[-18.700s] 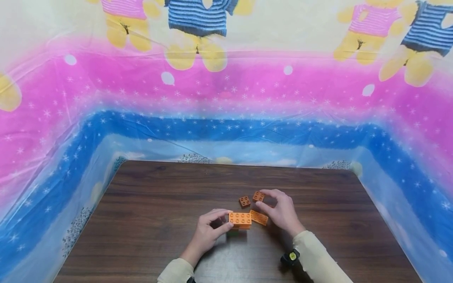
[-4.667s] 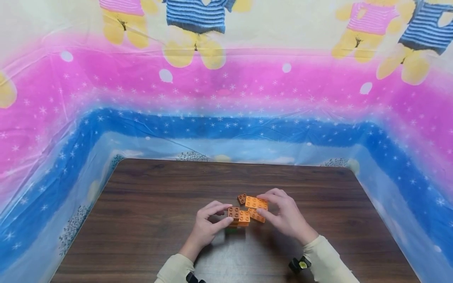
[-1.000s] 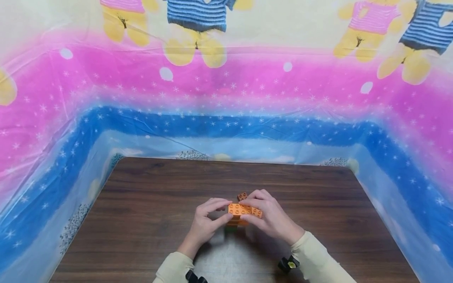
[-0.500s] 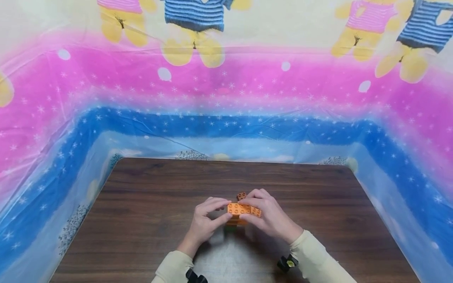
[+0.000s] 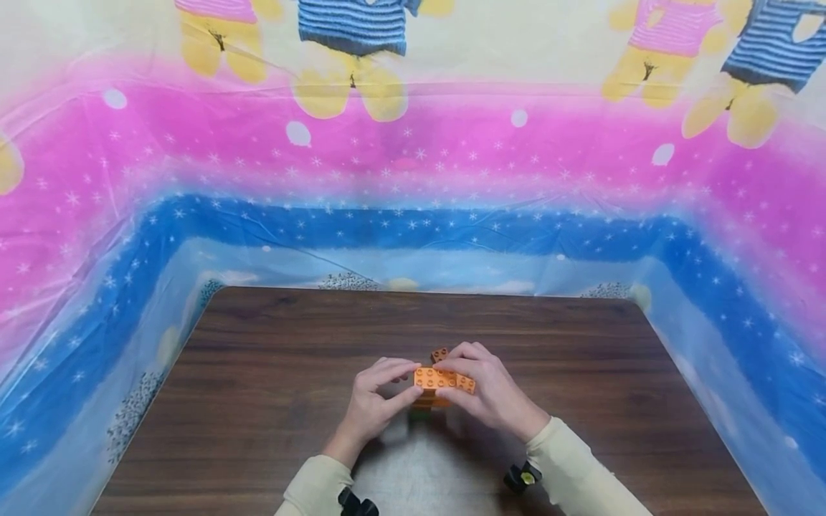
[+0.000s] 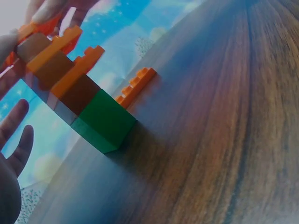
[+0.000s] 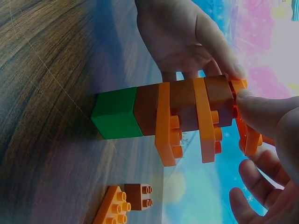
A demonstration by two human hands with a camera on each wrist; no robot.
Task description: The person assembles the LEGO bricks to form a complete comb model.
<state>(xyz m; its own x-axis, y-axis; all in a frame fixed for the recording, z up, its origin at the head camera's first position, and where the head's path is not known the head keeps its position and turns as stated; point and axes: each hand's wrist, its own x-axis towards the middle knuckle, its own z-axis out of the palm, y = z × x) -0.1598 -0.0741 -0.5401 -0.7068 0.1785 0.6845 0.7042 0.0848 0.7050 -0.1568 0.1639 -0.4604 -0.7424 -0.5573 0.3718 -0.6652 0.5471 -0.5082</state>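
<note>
A tower of toy building bricks stands upright on the table, with a green block (image 7: 117,114) at its base. Above that, brown bricks (image 7: 219,100) alternate with thin orange bricks (image 7: 205,121) that jut out to one side. My right hand (image 5: 493,387) pinches the topmost orange brick (image 5: 429,378) between thumb and fingers. In the right wrist view this brick leans at a slant over the upper brown brick, some studs showing between them. My left hand (image 5: 371,401) grips the tower's top at its left end, thumb in front and fingers behind.
Behind the tower lie a loose brown brick (image 5: 440,355) and a loose orange brick (image 7: 112,205), close to my right fingers. The dark wooden table (image 5: 290,344) is bordered by a printed cloth (image 5: 413,229) at the back and sides.
A brown brick from the table came onto the tower. Since then my right hand has carried an orange brick leftward onto the tower's top. Over the last second both hands hold nearly still.
</note>
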